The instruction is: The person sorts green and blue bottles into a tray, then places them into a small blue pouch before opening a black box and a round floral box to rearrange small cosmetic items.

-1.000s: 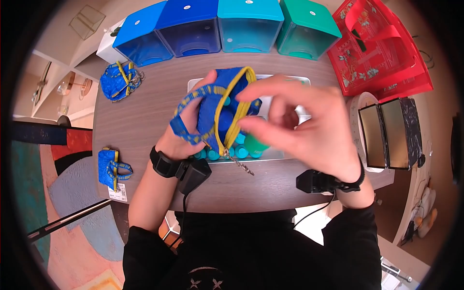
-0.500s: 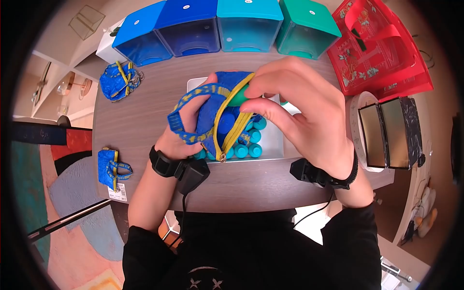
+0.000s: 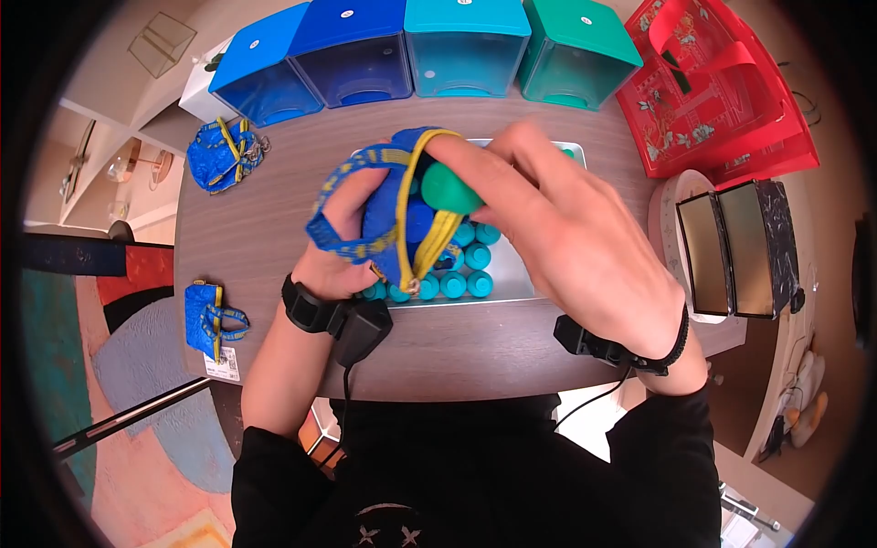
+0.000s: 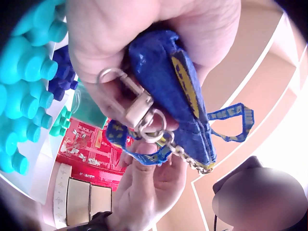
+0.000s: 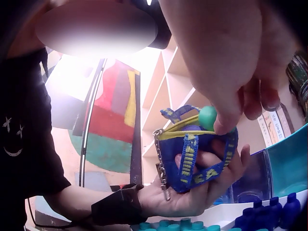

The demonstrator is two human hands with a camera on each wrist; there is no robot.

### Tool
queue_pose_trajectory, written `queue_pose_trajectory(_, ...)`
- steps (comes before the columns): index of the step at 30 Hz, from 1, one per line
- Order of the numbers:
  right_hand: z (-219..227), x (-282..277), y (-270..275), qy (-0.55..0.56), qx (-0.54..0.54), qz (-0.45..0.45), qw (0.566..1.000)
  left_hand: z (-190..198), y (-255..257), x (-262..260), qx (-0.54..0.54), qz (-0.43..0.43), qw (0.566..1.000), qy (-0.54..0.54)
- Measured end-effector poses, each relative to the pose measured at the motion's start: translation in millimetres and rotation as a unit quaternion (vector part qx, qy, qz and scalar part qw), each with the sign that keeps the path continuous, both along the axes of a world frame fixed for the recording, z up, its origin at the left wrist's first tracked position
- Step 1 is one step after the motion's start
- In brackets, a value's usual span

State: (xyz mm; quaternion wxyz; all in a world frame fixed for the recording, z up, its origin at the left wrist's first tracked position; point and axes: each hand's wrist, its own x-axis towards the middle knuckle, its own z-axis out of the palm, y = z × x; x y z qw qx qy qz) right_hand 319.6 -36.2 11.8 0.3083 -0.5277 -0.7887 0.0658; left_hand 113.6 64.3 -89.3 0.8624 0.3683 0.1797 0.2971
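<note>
My left hand point(image 3: 340, 242) grips a small blue zip pouch point(image 3: 382, 215) with yellow trim and patterned handles, its mouth open toward the right. Inside the pouch a dark blue bottle point(image 3: 419, 222) shows. My right hand point(image 3: 571, 224) is at the mouth, thumb and index finger around a small green bottle point(image 3: 449, 189) whose rounded end points into the pouch. From the right wrist, that green bottle point(image 5: 208, 117) sits at the zip edge beside the thumb. A metal clip point(image 4: 139, 109) and chain hang from the pouch in the left wrist view.
Below the hands lies a white tray point(image 3: 516, 279) with several teal bottles point(image 3: 453, 285). Four coloured bins point(image 3: 466, 55) line the back. Two more blue pouches point(image 3: 216, 157) lie at the left. A red gift bag point(image 3: 731, 119) and an open dark box point(image 3: 744, 251) stand right.
My right hand has brought the green bottle from over the tray to the pouch's mouth. The pouch has shifted slightly left, still in my left hand.
</note>
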Motion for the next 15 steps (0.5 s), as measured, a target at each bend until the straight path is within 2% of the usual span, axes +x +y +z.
queue_pose_trajectory(1, 1, 1, 0, -0.009, -0.004, 0.013, 1.000, 0, 1, 0, 0.141, 0.053, 0.979, 0.138)
queue_pose_trajectory(2, 2, 2, 0, -0.018, -0.008, 0.027, 0.999, 1, 1, -1, 0.141, 0.054, 0.979, 0.138)
queue_pose_trajectory(3, 2, 3, 0, -0.018, -0.008, 0.027, 0.999, 3, 1, -2, 0.001, -0.005, 1.000, -0.024)
queue_pose_trajectory(4, 1, 4, 1, -0.019, 0.001, 0.039, 0.999, 4, 1, -3, -0.140, -0.063, 0.971, -0.186)
queue_pose_trajectory(5, 1, 4, 2, -0.020, 0.009, 0.052, 0.998, 2, 2, -2, -0.131, -0.024, 0.983, -0.128)
queue_pose_trajectory(8, 0, 5, 4, 0.003, 0.024, 0.065, 0.998, 6, -3, 1, -0.160, 0.002, 0.984, -0.075)
queue_pose_trajectory(9, 0, 5, 4, 0.003, 0.024, 0.066, 0.998, -3, -1, -1, -0.107, 0.027, 0.993, -0.049)
queue_pose_trajectory(10, 1, 4, 5, 0.058, 0.045, 0.065, 0.995, -10, 0, -4, -0.107, 0.027, 0.993, -0.050)
queue_pose_trajectory(11, 1, 3, 5, 0.113, 0.066, 0.064, 0.989, -13, -1, -4, -0.041, 0.067, 0.996, 0.033)
queue_pose_trajectory(12, 2, 3, 6, 0.113, 0.066, 0.065, 0.989, -14, -2, -4, 0.026, 0.107, 0.987, 0.114)
queue_pose_trajectory(13, 3, 4, 7, 0.122, 0.075, 0.050, 0.988, -13, -4, -3, -0.056, 0.095, 0.993, 0.033)
queue_pose_trajectory(15, 1, 4, 10, 0.132, 0.085, 0.034, 0.987, -19, 0, -4, -0.089, 0.078, 0.993, 0.006)
